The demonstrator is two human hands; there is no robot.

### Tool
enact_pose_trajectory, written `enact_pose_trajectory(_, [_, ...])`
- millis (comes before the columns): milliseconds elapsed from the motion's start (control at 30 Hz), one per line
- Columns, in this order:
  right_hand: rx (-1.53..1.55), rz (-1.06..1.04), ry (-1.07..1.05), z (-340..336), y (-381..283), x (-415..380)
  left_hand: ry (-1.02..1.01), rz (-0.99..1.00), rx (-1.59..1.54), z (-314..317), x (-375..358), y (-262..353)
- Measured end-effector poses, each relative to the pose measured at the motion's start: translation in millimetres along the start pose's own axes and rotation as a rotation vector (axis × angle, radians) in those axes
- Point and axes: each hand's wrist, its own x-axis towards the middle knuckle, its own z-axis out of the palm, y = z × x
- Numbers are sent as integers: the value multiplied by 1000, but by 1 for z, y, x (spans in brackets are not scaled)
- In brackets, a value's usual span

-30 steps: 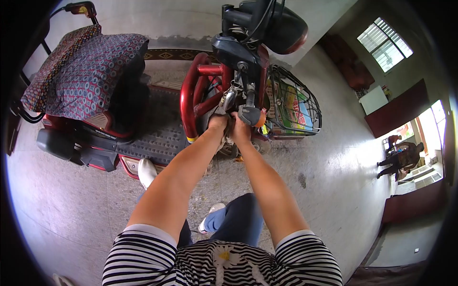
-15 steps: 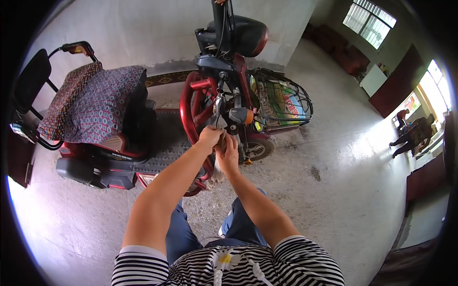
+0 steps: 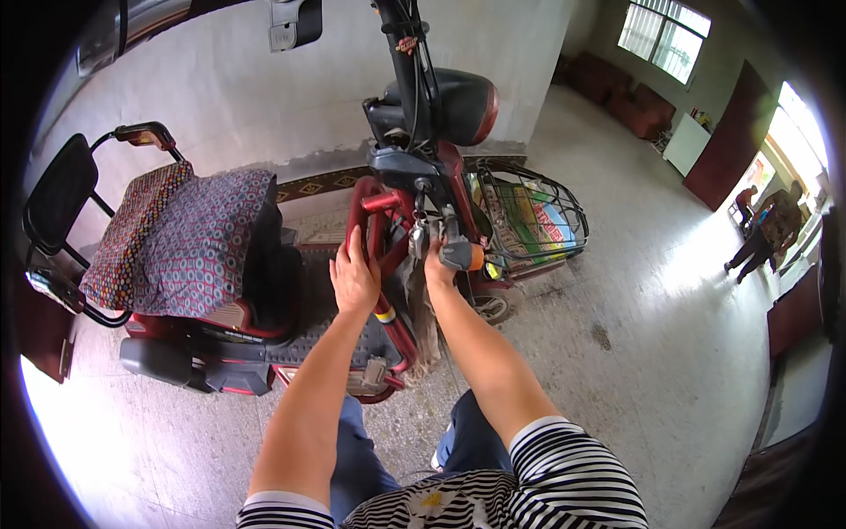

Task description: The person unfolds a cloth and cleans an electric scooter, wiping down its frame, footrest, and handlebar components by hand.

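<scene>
A red electric scooter [image 3: 379,201] with a tubular front guard stands before me. My left hand [image 3: 355,280] lies on the guard's red tube, its fingers stretched out and slightly apart. To its right, my right hand [image 3: 438,267] reaches in beside the orange-tipped turn signal [image 3: 460,257], with most of its fingers hidden behind the scooter's parts. Keys [image 3: 418,236] hang below the steering column, just left of that hand. A greyish-brown rag [image 3: 421,322] hangs down between my two hands, near the guard.
Patterned cushions [image 3: 198,238] cover the seat on the left. A black wire basket [image 3: 533,220] holding colourful packages is at the scooter's front. The pale wall [image 3: 326,106] runs close behind. Two people [image 3: 769,225] are near the bright doorway at right.
My hands were together at the cloth by the handlebar; they have moved apart, the left onto the red guard tube and the right beside the turn signal. The view has tilted upward.
</scene>
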Motion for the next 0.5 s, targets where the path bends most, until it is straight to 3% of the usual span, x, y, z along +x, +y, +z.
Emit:
enact_pose_trajectory(33, [-108,174,-127,26,6,6,3,10,6,2,1,-2])
enact_pose_trajectory(100, [-58,184,-3,145,61,1,15,39,11,3,1,-4])
enact_pose_trajectory(133, [-52,189,6,160,67,8,22,49,12,3,1,-4])
enact_pose_trajectory(267, [1861,973,-940,164,104,46,44,91,-26,2,1,-4])
enact_pose_trajectory(400, [1820,956,-970,162,99,49,49,94,-73,2,1,-7])
enact_pose_trajectory(467, [1041,714,-95,159,63,37,37,85,-89,1,2,-8])
enact_pose_trajectory(500, [1040,709,-97,135,42,37,31,91,-96,0,3,-8])
